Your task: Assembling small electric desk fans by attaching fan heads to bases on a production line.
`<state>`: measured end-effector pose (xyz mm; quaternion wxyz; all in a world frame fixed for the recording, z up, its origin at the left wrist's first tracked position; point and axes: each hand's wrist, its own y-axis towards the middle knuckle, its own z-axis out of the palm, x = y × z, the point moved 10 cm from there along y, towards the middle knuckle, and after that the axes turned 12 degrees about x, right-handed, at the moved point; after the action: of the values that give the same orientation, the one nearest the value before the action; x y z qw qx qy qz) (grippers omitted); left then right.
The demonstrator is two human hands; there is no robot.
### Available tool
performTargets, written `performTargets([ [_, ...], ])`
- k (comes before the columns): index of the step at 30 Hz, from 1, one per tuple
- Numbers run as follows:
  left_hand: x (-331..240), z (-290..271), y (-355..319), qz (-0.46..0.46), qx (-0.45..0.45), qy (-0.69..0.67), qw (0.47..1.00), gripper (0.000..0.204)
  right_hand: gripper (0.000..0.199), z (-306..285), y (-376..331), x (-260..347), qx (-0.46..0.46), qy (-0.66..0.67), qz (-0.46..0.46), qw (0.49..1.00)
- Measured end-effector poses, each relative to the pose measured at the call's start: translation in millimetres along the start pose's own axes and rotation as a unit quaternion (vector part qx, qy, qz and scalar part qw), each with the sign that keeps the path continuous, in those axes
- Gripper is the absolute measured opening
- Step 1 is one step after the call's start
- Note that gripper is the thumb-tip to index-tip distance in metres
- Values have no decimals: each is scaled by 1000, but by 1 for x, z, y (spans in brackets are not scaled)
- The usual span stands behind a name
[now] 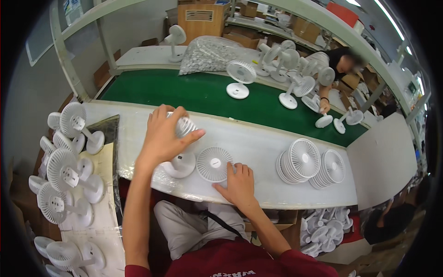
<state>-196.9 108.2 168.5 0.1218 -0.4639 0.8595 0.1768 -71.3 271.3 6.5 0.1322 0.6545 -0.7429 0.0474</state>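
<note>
White bench: left hand [162,136] grips ribbed plastic fan [183,127]; right hand [238,182] flat on round grille [213,163].

**Both hands down at the tabletop**

The left hand [162,136] reaches forward over the tabletop [258,143], forearm bare and nearly straight, wrist raised, fingers [161,113] curled over the top and thumb stretched out to the right in a closed grasp. The right hand [239,182] lies lower, near the tabletop's front edge, palm down, fingers [230,168] together and pointing forward, its forearm angling in from the lower right.
</note>
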Motion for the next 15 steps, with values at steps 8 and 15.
performTargets([
  [8, -19, 8, -7, 185, 76, -149, 968, 48, 101, 6, 23, 7, -56, -36, -171, 983],
  [15, -11, 3, -16, 63, 40, -116, 990, 77, 110, 25, 19, 1, 56, -14, -60, 997],
])
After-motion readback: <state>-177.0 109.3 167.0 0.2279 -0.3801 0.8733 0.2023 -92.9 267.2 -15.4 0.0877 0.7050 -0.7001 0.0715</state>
